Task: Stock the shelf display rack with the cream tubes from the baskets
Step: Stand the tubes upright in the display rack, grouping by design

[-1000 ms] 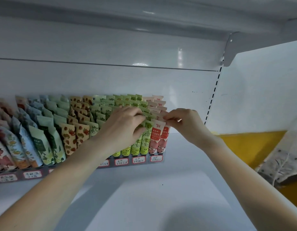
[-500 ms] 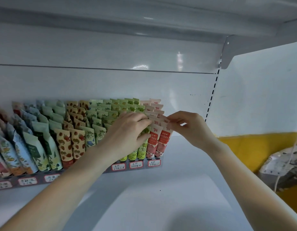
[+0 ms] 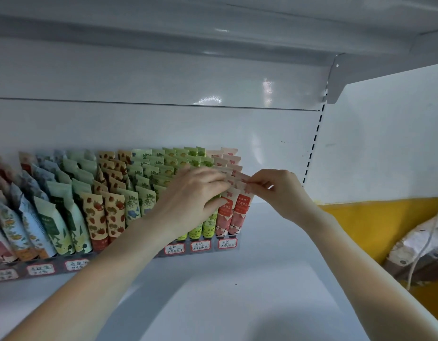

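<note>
A tiered display rack (image 3: 149, 257) stands at the back left of the white shelf (image 3: 237, 291), packed with several rows of upright cream tubes in green, cream-and-red and pink prints. The pink and red tubes (image 3: 234, 212) fill the rightmost columns. My left hand (image 3: 190, 193) lies over the green tubes (image 3: 208, 225) beside them, its fingertips touching the tops of the pink ones. My right hand (image 3: 277, 190) pinches the flat crimped top of a pink tube (image 3: 242, 179) in the rightmost column.
Handwritten price labels (image 3: 200, 246) line the rack's front. The shelf's back panel and a slotted upright (image 3: 311, 153) rise behind. A shelf above sits on a bracket (image 3: 336, 77). A patterned bag (image 3: 419, 242) with a cord lies on a yellow surface at the right.
Both hands stay at the pink tubes on the right. The view has shifted slightly, with the rack sitting lower and further left in frame.
</note>
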`<state>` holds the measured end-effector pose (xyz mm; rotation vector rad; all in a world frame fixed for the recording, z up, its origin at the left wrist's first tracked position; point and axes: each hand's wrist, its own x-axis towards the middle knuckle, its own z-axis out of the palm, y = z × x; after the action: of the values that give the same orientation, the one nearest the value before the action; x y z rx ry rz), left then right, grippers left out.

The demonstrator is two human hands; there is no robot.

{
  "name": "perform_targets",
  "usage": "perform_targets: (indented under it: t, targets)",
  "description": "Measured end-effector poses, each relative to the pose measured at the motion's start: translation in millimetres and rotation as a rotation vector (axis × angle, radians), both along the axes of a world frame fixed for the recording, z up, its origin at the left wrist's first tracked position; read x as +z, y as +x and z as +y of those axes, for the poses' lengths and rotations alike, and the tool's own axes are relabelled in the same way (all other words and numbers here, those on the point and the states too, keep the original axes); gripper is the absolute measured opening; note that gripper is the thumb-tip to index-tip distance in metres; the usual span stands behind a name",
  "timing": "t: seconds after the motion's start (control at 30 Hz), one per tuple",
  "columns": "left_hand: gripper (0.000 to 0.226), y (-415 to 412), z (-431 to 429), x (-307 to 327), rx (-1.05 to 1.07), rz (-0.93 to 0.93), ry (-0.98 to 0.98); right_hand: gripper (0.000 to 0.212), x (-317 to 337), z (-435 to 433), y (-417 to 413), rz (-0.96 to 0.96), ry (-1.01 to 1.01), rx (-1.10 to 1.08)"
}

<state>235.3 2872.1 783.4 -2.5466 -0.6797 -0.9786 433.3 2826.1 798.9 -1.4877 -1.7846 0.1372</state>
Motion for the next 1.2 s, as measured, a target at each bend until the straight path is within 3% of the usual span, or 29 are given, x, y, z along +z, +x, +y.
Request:
perform_targets:
  t: [0.13,0.23,0.4,0.5,0.6,0.93,1.2]
  targets:
    - [0.021,8,1,1,0.009,-0.089,-0.068,0.009,0,2,0,-0.024,0.011,-0.008]
    - [0.048,13,1,3,0.040,-0.109,-0.140,0.009,-2,2,-1,-0.024,0.025,-0.007]
    - [0.053,15,3,1,0.058,-0.128,-0.164,0.007,-2,2,0,0.009,0.014,-0.011]
    - [0.044,13,-1,-1,0.054,-0.141,-0.121,0.006,-2,0,1,0.031,-0.009,0.000]
    - [0.020,13,-3,-6,0.050,-0.175,-0.057,0.007,-1,-1,1,0.054,0.000,0.001]
    - [0.040,5,-7,4,0.038,-0.137,-0.114,0.009,12,1,6,0.118,0.048,-0.009]
    - [0.026,-7,-1,16,0.105,-0.154,-0.084,0.011,22,6,10,0.090,0.016,-0.033]
